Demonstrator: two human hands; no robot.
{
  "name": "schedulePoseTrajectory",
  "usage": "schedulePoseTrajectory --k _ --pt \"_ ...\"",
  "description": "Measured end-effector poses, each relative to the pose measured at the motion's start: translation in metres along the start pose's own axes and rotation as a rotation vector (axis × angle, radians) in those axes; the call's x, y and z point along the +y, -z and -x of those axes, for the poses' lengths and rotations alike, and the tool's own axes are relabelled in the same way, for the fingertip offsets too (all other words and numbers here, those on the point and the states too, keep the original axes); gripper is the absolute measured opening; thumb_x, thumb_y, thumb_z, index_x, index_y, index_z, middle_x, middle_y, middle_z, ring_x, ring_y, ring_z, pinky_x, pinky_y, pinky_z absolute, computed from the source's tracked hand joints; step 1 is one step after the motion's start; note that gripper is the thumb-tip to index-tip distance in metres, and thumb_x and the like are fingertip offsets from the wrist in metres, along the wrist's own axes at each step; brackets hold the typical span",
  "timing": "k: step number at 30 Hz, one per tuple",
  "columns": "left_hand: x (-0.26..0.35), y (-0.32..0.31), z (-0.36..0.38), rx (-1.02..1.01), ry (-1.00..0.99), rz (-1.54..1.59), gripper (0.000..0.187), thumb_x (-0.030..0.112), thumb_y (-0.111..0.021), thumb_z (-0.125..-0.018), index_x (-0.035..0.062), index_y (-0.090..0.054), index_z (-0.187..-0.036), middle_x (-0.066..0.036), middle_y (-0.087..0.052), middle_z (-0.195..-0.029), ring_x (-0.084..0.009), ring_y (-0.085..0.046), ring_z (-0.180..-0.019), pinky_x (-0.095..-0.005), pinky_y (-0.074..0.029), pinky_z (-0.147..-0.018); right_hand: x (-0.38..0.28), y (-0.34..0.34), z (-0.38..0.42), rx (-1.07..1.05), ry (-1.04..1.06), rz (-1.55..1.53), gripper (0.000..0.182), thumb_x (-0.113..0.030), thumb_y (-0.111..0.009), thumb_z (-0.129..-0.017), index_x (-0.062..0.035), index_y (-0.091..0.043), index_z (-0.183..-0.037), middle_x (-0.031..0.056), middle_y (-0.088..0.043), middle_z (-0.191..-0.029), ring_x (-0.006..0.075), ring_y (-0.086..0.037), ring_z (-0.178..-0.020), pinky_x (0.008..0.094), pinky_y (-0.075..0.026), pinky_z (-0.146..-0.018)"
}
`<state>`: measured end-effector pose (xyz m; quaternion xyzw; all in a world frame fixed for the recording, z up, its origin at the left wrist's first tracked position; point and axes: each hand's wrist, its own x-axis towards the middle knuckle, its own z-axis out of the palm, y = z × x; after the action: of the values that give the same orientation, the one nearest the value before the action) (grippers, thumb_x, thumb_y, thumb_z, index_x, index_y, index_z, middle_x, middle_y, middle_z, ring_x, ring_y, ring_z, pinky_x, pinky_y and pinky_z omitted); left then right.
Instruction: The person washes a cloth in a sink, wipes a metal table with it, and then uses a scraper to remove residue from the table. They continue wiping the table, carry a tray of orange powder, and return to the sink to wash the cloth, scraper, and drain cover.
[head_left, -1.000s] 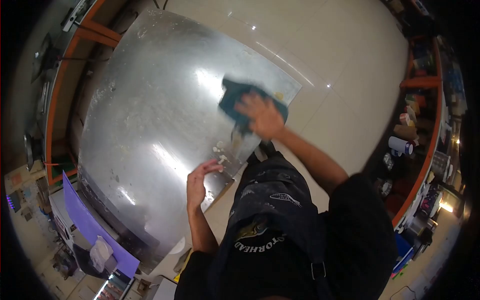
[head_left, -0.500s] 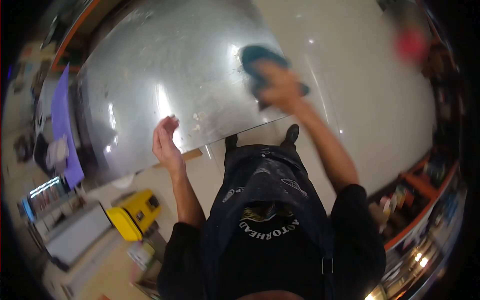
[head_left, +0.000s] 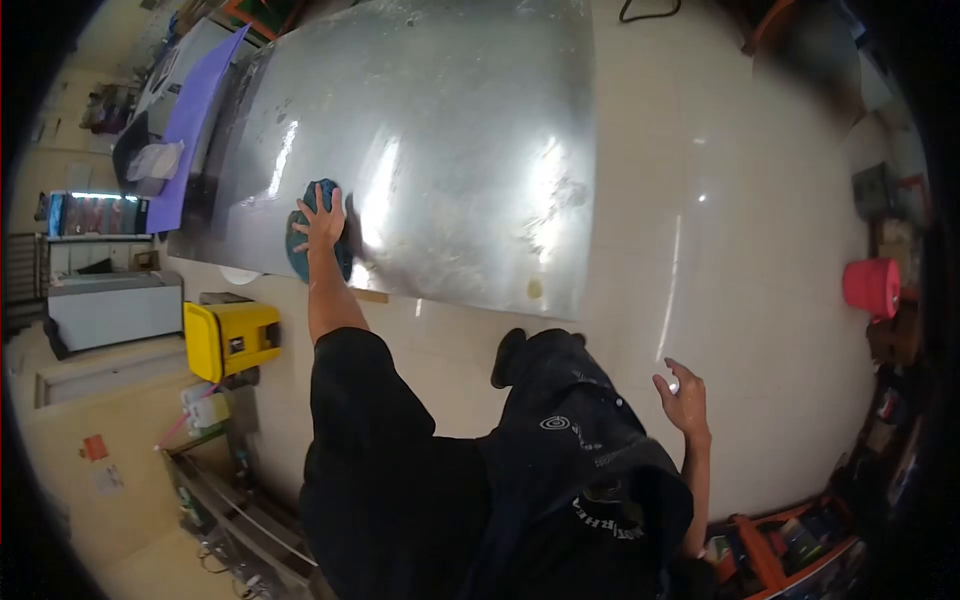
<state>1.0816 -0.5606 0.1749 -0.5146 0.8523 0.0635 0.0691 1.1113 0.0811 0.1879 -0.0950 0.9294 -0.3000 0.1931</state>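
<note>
My left hand lies with spread fingers on a dark teal cloth, pressing it against the shiny metal tabletop near the front edge at left. The cloth is bunched and sticks out beyond the fingers. Over the floor on the right, my right hand hangs away from the table, thumb and fingers apart. A small bright white spot shows between them; whether it is an object or a floor reflection I cannot make out. Pale smears and a yellowish blot mark the tabletop's right side.
A purple sheet stands along the table's left end. Below it are a yellow bin and a grey-white chest. A pink bucket stands at far right. Orange-edged shelves hold goods at lower right.
The cloth has passed from my right hand to under my left and now lies further left on the table. My right hand has drawn back over the floor. The view has turned.
</note>
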Motion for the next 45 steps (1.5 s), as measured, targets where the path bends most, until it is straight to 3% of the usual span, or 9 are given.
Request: schedulePoseTrajectory --k 2,8,14,21,26,34,41,43,45 --pt "0.024 -0.013 0.013 0.016 -0.048 -0.027 0.061 0.062 -0.029 -0.090 0.0382 -0.020 -0.145 -0.008 -0.005 -0.155 -0.0443 -0.003 -0.139 -0.0756 -0.003 -0.098 0.017 0.014 -0.023 0.061 -0.064 -0.053 0.035 -0.020 -0.069 -0.080 0.0031 -0.063 -0.106 0.0217 -0.065 -0.101 0.0333 -0.065 -0.089 0.0378 -0.051 -0.080" --pt "0.149 -0.036 0.173 -0.021 -0.867 0.165 0.058 0.045 -0.056 -0.084 0.0283 -0.042 -0.137 -0.011 -0.022 -0.151 -0.0457 -0.012 -0.137 -0.0694 -0.002 -0.103 -0.042 0.016 -0.191 -0.282 0.235 -0.224 0.039 -0.024 -0.067 -0.083 0.0007 -0.060 -0.112 0.0200 -0.065 -0.105 0.0287 -0.064 -0.091 0.0353 -0.051 -0.076" --pt "0.241 -0.047 0.182 0.056 -0.050 0.009 0.091 0.068 -0.047 -0.079 0.0125 -0.023 -0.147 -0.018 -0.014 -0.152 -0.0472 -0.005 -0.138 -0.0719 0.003 -0.099 0.080 0.055 -0.334 -0.100 0.062 0.059 0.034 -0.024 -0.061 -0.087 -0.0013 -0.060 -0.113 0.0158 -0.067 -0.096 0.0276 -0.066 -0.084 0.0346 -0.052 -0.073" --pt "0.315 -0.014 -0.114 0.131 0.337 0.042 0.086 0.069 -0.031 -0.085 0.0114 -0.016 -0.148 -0.018 -0.008 -0.153 -0.0456 -0.005 -0.139 -0.0723 -0.001 -0.100 0.350 0.140 -0.202 -0.427 -0.606 0.414 0.048 -0.044 -0.045 -0.091 -0.0054 -0.061 -0.115 0.0164 -0.057 -0.122 0.0346 -0.050 -0.117 0.0434 -0.035 -0.103" --pt "0.465 0.003 -0.250 0.269 0.285 0.097 0.081 0.070 -0.027 -0.085 0.0160 -0.025 -0.146 -0.014 -0.013 -0.153 -0.0450 -0.006 -0.139 -0.0794 0.000 -0.092 0.317 0.207 -0.254 -0.439 -0.868 0.311 0.052 -0.046 -0.042 -0.091 -0.0036 -0.059 -0.117 0.0178 -0.056 -0.124 0.0351 -0.049 -0.118 0.0452 -0.033 -0.104" --pt "0.648 -0.030 -0.140 0.249 -0.163 0.099 0.082 0.065 -0.036 -0.085 0.0093 -0.028 -0.144 -0.015 -0.019 -0.152 -0.0416 -0.011 -0.139 -0.0673 0.000 -0.104 0.336 0.267 -0.491 -0.535 -0.659 0.349 0.059 -0.049 -0.038 -0.092 -0.0008 -0.056 -0.119 0.0201 -0.054 -0.126 0.0358 -0.047 -0.120 0.0481 -0.030 -0.105" --pt "0.586 -0.032 -0.025 0.146 0.467 0.062 0.080 0.062 -0.048 -0.083 0.0178 -0.026 -0.146 -0.013 -0.017 -0.153 -0.0386 -0.012 -0.140 -0.0617 -0.002 -0.107 0.334 0.265 -0.884 -0.726 -0.081 0.868 0.065 -0.053 -0.035 -0.092 0.0016 -0.054 -0.122 0.0221 -0.052 -0.128 0.0364 -0.046 -0.122 0.0506 -0.028 -0.106" --pt "0.550 -0.040 -0.006 0.127 0.775 0.080 0.078 0.064 -0.042 -0.085 0.0190 -0.023 -0.147 -0.013 -0.015 -0.153 -0.0380 -0.009 -0.140 -0.0625 -0.002 -0.107 0.207 0.256 -1.019 -0.629 0.075 0.866 0.068 -0.053 -0.035 -0.091 0.0020 -0.044 -0.131 0.0226 -0.046 -0.133 0.0372 -0.043 -0.124 0.0445 -0.030 -0.106" --pt "0.523 -0.046 -0.008 0.120 1.008 0.115 0.078 0.066 -0.036 -0.087 0.0195 -0.020 -0.148 -0.014 -0.013 -0.153 -0.0382 -0.007 -0.141 -0.0637 -0.001 -0.106 0.045 0.241 -1.093 -0.325 0.311 0.531 0.051 -0.040 -0.050 -0.089 0.0004 -0.055 -0.119 0.0226 -0.061 -0.110 0.0391 -0.057 -0.105 0.0425 -0.043 -0.094"
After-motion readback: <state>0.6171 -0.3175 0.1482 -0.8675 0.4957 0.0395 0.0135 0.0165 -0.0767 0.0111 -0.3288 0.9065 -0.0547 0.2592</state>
